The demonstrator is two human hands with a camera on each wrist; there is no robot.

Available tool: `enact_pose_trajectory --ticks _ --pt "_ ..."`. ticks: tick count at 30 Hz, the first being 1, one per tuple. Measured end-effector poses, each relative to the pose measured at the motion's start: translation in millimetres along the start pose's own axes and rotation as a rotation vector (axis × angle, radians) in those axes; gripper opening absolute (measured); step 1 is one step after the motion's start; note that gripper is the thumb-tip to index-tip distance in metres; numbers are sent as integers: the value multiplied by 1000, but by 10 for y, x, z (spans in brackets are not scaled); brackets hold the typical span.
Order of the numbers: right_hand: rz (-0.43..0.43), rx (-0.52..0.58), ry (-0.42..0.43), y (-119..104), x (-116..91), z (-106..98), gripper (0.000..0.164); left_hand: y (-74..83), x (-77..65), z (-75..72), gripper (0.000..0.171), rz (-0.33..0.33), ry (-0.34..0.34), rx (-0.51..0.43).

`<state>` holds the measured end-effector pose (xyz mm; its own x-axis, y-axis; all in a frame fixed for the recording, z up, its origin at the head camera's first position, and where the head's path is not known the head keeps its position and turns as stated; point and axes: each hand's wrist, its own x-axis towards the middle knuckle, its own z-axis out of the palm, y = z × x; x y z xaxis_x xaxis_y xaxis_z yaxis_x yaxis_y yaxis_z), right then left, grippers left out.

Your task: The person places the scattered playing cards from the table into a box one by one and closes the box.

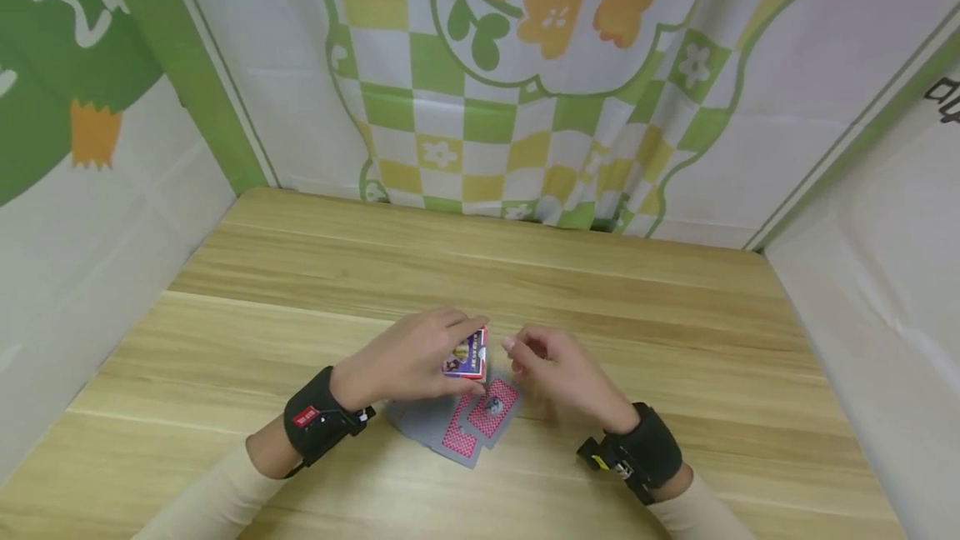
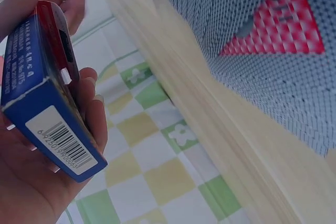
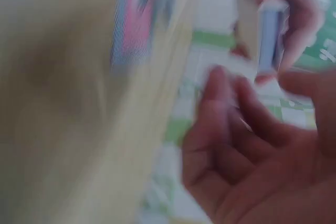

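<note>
My left hand (image 1: 420,357) grips a small blue and red playing card box (image 1: 465,354), with the thumb on one side and fingers on the other. A barcode shows on the end of the box in the left wrist view. Just right of the box is my right hand (image 1: 558,369), its fingers loosely curled with nothing between them; the right wrist view shows it blurred. Under and in front of the box lie several playing cards (image 1: 492,408), overlapping, with grey borders and red checkered middles. The left hand hides part of them.
The cards rest on a wood-grain table (image 1: 637,298). Behind its far edge hangs a green, yellow and white checked curtain (image 1: 487,140). White wall panels (image 1: 862,190) stand at both sides. A black strap with a small camera (image 1: 322,419) is worn on each wrist.
</note>
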<state>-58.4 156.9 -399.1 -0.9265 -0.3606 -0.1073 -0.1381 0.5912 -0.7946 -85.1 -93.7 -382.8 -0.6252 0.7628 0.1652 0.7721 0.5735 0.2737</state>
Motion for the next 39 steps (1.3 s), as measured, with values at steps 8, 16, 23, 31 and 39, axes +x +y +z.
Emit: enact_pose_trajectory --ticks 8,16,23,31,39 --pt "95 -367 -104 -7 -26 82 54 -41 2 -26 85 -4 1 22" --pt "58 -519 -99 4 -82 269 85 -51 11 -17 84 -9 -8 33" --pt "114 -505 -95 -13 -84 279 80 -47 2 -10 84 3 -7 39" --pt "109 -418 -92 -23 -80 228 60 -29 7 -20 86 -17 -25 30" --pt "54 -223 -132 -18 -81 182 30 -22 8 -8 85 -22 -34 37"
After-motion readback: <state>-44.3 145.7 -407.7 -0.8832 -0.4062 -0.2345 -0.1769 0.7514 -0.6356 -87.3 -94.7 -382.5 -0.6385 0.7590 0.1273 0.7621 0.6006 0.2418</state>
